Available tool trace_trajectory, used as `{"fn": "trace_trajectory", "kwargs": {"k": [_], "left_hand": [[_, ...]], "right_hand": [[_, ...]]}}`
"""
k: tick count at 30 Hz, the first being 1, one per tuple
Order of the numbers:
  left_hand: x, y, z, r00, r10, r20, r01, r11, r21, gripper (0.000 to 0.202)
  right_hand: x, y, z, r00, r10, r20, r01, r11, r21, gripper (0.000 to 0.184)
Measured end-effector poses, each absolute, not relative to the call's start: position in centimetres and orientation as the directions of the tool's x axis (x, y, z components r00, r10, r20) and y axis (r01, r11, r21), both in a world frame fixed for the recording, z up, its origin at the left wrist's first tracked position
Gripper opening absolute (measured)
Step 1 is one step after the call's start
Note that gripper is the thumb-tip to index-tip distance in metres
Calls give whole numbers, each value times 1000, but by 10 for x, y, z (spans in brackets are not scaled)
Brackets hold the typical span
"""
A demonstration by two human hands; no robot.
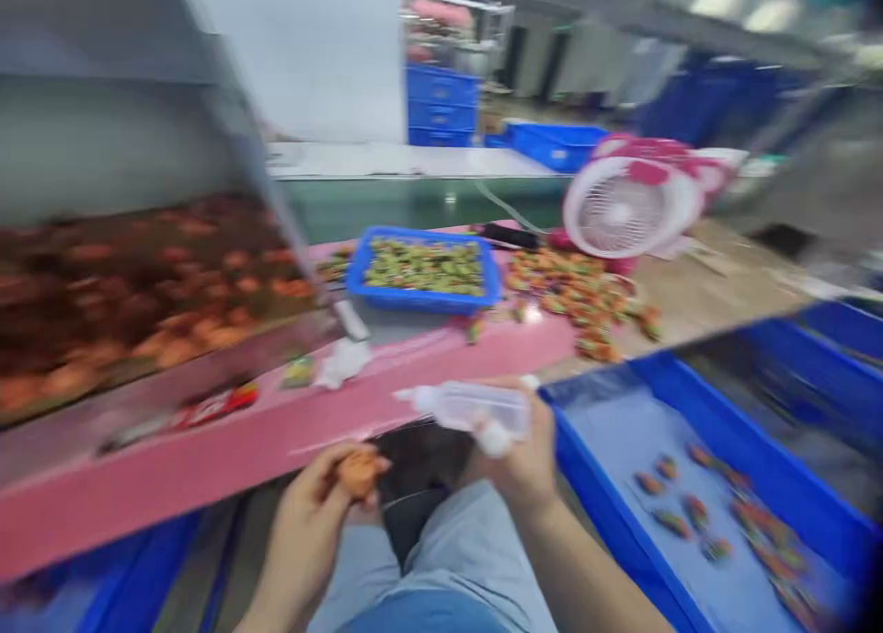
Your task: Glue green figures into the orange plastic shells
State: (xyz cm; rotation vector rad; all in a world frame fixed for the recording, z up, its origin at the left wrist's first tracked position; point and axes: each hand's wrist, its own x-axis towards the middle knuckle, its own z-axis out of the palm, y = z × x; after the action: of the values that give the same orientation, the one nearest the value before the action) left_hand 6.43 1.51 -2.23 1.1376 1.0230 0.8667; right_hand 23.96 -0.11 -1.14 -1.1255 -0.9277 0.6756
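Observation:
My left hand (314,513) is closed around a small orange piece (359,473), blurred, above my lap. Held sideways in my right hand (528,458) is a clear squeeze bottle (479,407), its white nozzle pointing left toward the pink table edge. The bottle and the orange piece are apart. Beyond my hands, a blue basket (424,305) full of small green pieces stands on the pink table (407,377). A pile of orange and green pieces (586,293) lies to its right.
A pink and white fan (617,212) stands at the back right. Below it, a large blue tray (607,504) holds several orange-green pieces. Many orange pieces (172,293) fill the left side. Crumpled white tissue (343,362) and a red packet (213,405) lie near the table's front.

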Motion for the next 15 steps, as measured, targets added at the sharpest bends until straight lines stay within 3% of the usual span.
{"fn": "trace_trajectory", "kwargs": {"k": [3, 8, 12, 15], "left_hand": [[49, 7, -30, 180, 952, -247, -156, 275, 949, 10], [51, 6, -33, 218, 950, -225, -220, 272, 937, 9], [48, 4, -33, 240, 956, -167, -195, 216, 957, 10], [46, 5, -35, 236, 959, -157, -179, 202, 963, 11]], "right_hand": [[243, 3, -21, 475, 793, 381, 28, 419, -908, 31], [235, -17, -22, 397, 772, 496, 211, 449, -868, 33], [229, -26, -16, 284, 687, 669, 402, 548, -733, 37], [225, -24, -11, 142, 643, 753, 417, 651, -634, 36]]}}
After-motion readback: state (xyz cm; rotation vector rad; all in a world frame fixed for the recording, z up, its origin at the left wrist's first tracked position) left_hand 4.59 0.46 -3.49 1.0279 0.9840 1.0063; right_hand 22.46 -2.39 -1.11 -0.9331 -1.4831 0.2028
